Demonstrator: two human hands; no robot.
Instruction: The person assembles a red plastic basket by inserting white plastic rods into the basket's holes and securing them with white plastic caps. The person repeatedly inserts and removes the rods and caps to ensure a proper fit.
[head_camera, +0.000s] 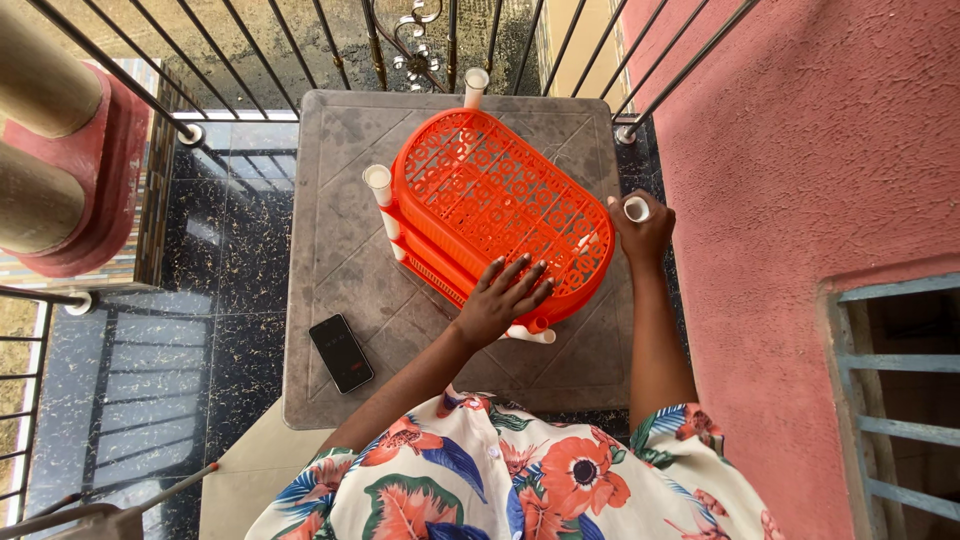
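Now an orange plastic rack (495, 205) is standing in the middle of a grey square table (330, 230). Left of the rack, a black phone (341, 352) is lying flat. The left hand (497, 298) is pressing on the rack's near edge with fingers spread open. At the rack's right side, the right hand (641, 232) is closing its fingers around a white tube (636, 209).

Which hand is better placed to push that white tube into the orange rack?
Probably the right hand: it already grips the white tube beside the orange rack. The left hand lies flat on the rack's top.
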